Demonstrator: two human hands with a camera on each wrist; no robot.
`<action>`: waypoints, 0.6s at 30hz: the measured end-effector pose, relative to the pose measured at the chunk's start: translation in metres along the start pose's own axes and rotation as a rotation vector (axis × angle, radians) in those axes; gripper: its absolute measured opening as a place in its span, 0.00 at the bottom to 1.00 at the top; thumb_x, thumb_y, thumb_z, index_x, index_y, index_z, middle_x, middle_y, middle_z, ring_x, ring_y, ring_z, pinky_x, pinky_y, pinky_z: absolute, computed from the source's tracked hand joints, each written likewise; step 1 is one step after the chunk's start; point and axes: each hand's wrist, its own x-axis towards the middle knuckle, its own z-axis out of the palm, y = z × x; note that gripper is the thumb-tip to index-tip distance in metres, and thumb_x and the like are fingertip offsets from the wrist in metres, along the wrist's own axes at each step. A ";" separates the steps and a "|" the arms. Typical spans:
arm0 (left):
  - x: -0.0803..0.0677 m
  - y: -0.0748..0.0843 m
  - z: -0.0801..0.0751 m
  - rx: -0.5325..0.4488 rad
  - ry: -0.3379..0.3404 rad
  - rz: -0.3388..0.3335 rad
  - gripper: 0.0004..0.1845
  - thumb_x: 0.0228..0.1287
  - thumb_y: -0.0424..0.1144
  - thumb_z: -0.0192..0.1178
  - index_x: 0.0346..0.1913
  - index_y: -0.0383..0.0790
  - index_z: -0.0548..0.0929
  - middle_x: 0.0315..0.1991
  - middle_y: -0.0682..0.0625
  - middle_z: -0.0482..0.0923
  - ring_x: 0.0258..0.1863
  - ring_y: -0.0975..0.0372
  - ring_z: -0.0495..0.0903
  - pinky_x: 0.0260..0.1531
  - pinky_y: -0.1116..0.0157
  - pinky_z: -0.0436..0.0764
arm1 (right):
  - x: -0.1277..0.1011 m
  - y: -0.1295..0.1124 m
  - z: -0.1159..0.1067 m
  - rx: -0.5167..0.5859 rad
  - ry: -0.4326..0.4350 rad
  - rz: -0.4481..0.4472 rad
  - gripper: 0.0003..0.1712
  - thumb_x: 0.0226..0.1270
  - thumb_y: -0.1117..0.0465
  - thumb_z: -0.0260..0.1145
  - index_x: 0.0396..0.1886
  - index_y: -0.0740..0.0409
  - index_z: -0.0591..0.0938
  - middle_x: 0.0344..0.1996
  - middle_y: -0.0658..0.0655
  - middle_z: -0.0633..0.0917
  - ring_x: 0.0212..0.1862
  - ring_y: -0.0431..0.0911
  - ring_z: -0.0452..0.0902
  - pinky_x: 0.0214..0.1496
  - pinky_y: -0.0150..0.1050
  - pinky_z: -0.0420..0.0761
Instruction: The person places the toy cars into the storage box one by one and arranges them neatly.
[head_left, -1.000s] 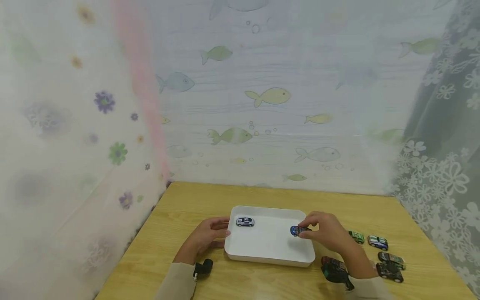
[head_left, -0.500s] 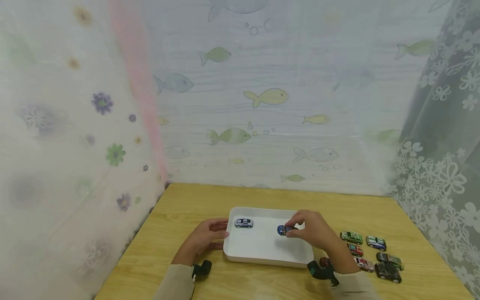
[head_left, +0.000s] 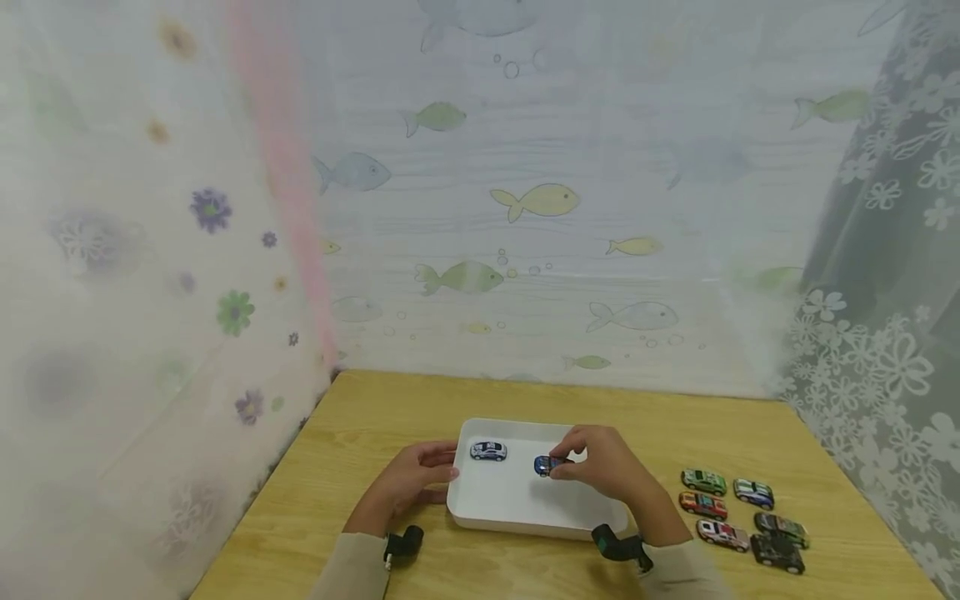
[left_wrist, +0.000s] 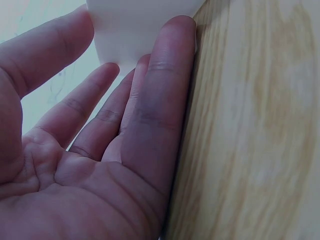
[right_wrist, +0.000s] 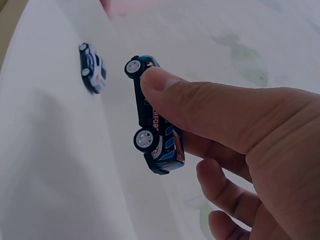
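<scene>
My right hand point(head_left: 603, 467) pinches a dark blue toy car point(head_left: 544, 465) between thumb and fingers over the white tray point(head_left: 525, 525). In the right wrist view the blue car's wheels and orange lettering show, and the thumb point(right_wrist: 170, 92) presses on its side. A white and blue toy car point(head_left: 488, 451) stands in the tray's back left corner. At the tray's left end is my left hand point(head_left: 408, 479), its fingertips right at the wall. The left wrist view shows that hand's palm and loosely extended fingers point(left_wrist: 155, 100) against the tray's side.
Right of the tray, several toy cars stand on the wooden table: a green car point(head_left: 703, 481), a red and orange car point(head_left: 702, 505), a white and red car point(head_left: 722, 535), a black car point(head_left: 778, 553) and others. A fish-patterned curtain point(head_left: 555, 250) hangs behind the table.
My right hand has carried the blue car leftward over the tray, from near its right end toward the middle. More of the cars on the right now show. My left hand stays at the tray.
</scene>
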 end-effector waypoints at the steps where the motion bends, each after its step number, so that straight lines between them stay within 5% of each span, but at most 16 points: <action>1: 0.000 0.000 -0.001 -0.003 0.000 0.002 0.35 0.69 0.35 0.69 0.76 0.36 0.69 0.72 0.34 0.70 0.59 0.51 0.83 0.49 0.51 0.89 | 0.002 -0.001 0.002 0.006 -0.002 -0.001 0.10 0.54 0.52 0.83 0.37 0.43 0.93 0.34 0.39 0.87 0.41 0.47 0.80 0.39 0.33 0.78; 18: 0.001 -0.002 -0.002 -0.005 -0.011 0.009 0.34 0.70 0.35 0.68 0.76 0.35 0.68 0.72 0.33 0.71 0.59 0.50 0.83 0.50 0.50 0.89 | 0.021 -0.016 0.024 0.028 -0.041 -0.007 0.10 0.55 0.54 0.83 0.37 0.46 0.94 0.34 0.43 0.87 0.34 0.38 0.77 0.32 0.32 0.79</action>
